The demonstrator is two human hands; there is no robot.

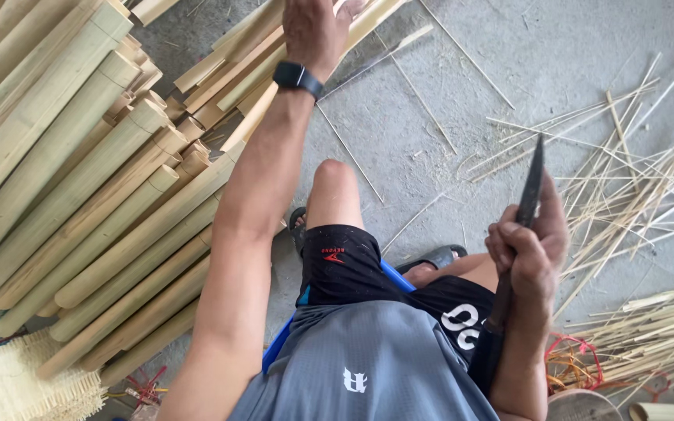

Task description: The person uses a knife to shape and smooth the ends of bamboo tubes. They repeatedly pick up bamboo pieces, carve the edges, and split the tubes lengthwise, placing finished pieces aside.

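Reaching forward with my left hand (317, 27), I have it out over the split bamboo pieces (251, 58) at the top of the view. My fingertips run past the top edge, so I cannot tell whether they are spread or closed on a piece; the palm lies against or just above the pale lengths. A black watch (298, 78) sits on that wrist.

My right hand (528, 249) is wrapped tight around the handle of a long dark knife (526, 195), fingers curled fully closed, thumb on top. The blade points up and away from me, upright with a slight tilt, its tip above my knuckles. The handle's lower end reaches down past my wrist toward my lap.

To my left lies a big stack of bamboo halves (79, 187), light green and yellow, laid side by side with their cut ends toward the middle of the floor. Near the lower left corner rests a piece of pale woven matting (17, 386).

My bare knee (335, 187) sticks out between my arms, above my black shorts (352, 265) and grey shirt (368, 359). I sit on a blue stool (278, 351), its edge showing beside my hip.

On my right, thin bamboo strips (633, 179) lie scattered across the grey concrete floor (446, 70), well apart from the knife, with a thicker bundle of strips (657, 327) lower down.
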